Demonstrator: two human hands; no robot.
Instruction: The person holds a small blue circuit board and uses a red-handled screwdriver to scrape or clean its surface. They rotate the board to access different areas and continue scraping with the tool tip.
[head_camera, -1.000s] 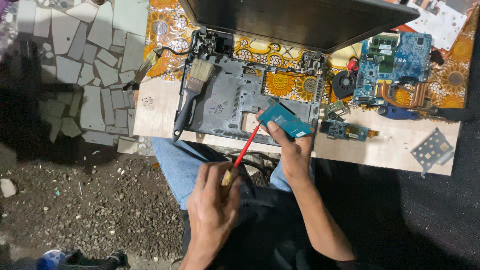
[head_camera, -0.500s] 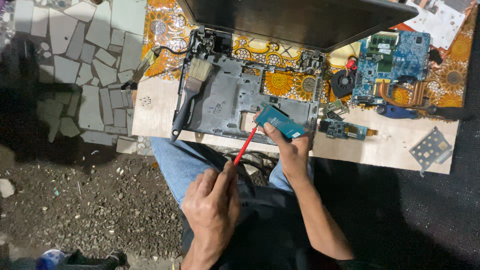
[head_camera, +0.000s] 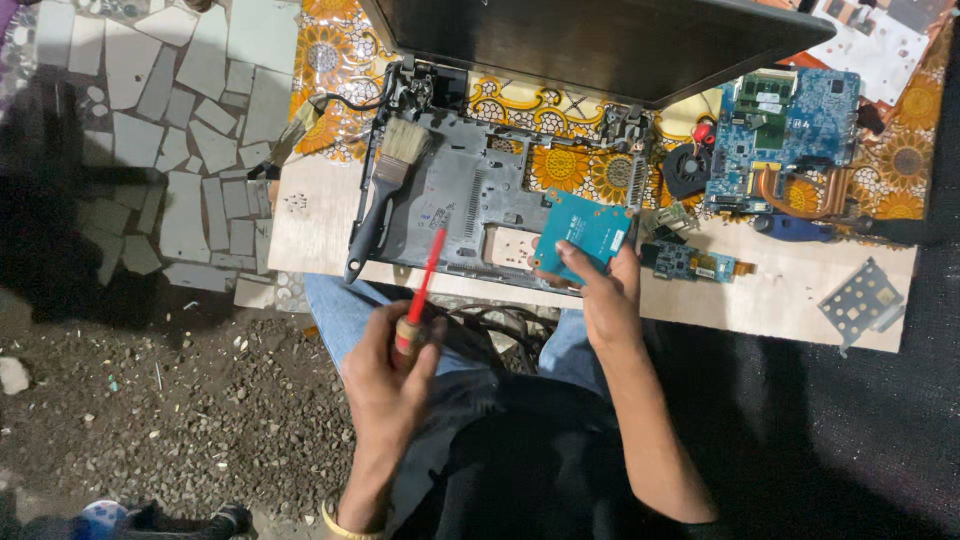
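My left hand (head_camera: 385, 375) grips a red-shafted screwdriver (head_camera: 422, 285) by its wooden handle, with the tip pointing up toward the grey laptop base frame (head_camera: 470, 200). My right hand (head_camera: 605, 295) holds a small teal circuit board (head_camera: 583, 235) at the frame's lower right corner, fingers on its near edge. A paintbrush with a black handle (head_camera: 385, 190) lies across the left side of the frame. The open laptop lid (head_camera: 590, 40) stands behind the frame.
A blue motherboard with copper heat pipe (head_camera: 790, 130), a black fan (head_camera: 688, 170), a small green board (head_camera: 695, 262) and a metal bracket (head_camera: 860, 298) lie on the wooden board (head_camera: 780, 300) at right. A floral cloth covers the table. Gravel and mosaic tiles lie at left.
My left hand with the screwdriver has moved left and turned the shaft more upright. My right hand has lifted the teal board slightly toward the frame's corner.
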